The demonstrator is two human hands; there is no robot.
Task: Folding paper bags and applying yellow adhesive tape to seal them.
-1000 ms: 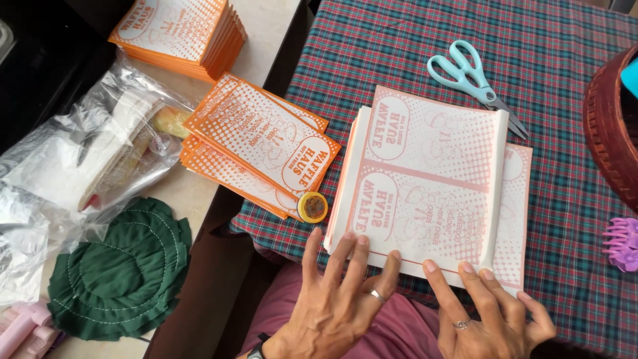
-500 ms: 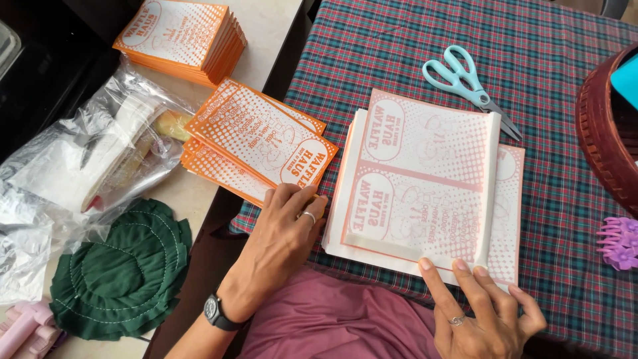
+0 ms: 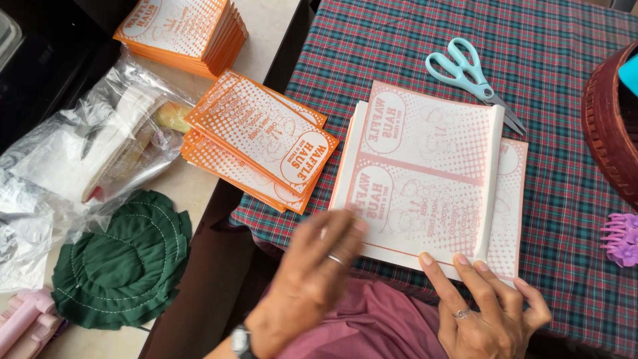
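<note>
A stack of pink-and-white printed paper sheets point(image 3: 425, 173) lies on the plaid tablecloth point(image 3: 565, 219). A white folded strip point(image 3: 492, 179) runs down the top sheet's right side. My right hand point(image 3: 485, 306) presses spread fingertips on the stack's near edge and holds nothing. My left hand point(image 3: 325, 259), blurred by motion and wearing a ring and a wristwatch, hovers over the stack's near left corner. Whether anything is in it is hidden. A fanned pile of orange printed sheets point(image 3: 259, 143) lies just to the left.
Light blue scissors point(image 3: 468, 70) lie beyond the sheets. A maroon basket point(image 3: 611, 119) and a purple hair clip point(image 3: 621, 236) sit at the right. On the left are another orange stack point(image 3: 183, 30), clear plastic bags point(image 3: 86, 153), a green fabric piece point(image 3: 123, 259) and pink items point(image 3: 23, 319).
My left hand left the pink stack, reached to the small yellow roll beside the orange pile, and has swung back to the stack's corner. The roll no longer shows there. My right hand stayed.
</note>
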